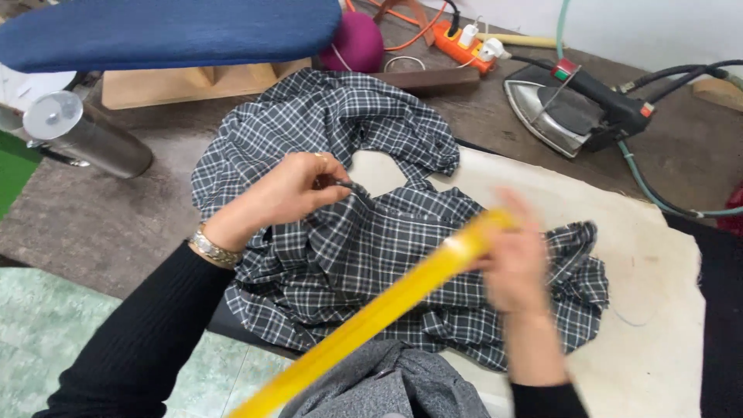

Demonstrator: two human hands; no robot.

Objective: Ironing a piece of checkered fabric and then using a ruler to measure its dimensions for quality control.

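Closest to me, the yellow ruler [387, 310] is running from down near my lap up and to the right, and my right hand [515, 263] is gripping its far end. That hand is blurry, so I'm guessing the fingers are wrapped around it, can't really tell how tightly. The ruler's long axis is crossing diagonally over the grey plaid shirt [364, 240], which is lying crumpled right in front of me, partly on the cream pressing cloth [658, 310] and partly on the grey surface [93, 224]. My left hand [298, 186] is pinching a fold of the shirt near the collar, fingers closed on the fabric, so it's the hand nearer the shirt's middle, and the ruler is sitting just right of it. Further out, the steam iron [576, 112] is resting on its side up to the right, a blue padded sleeve board [170, 31] is hanging over the top left, and a metal cylinder [85, 135] is lying at the left.
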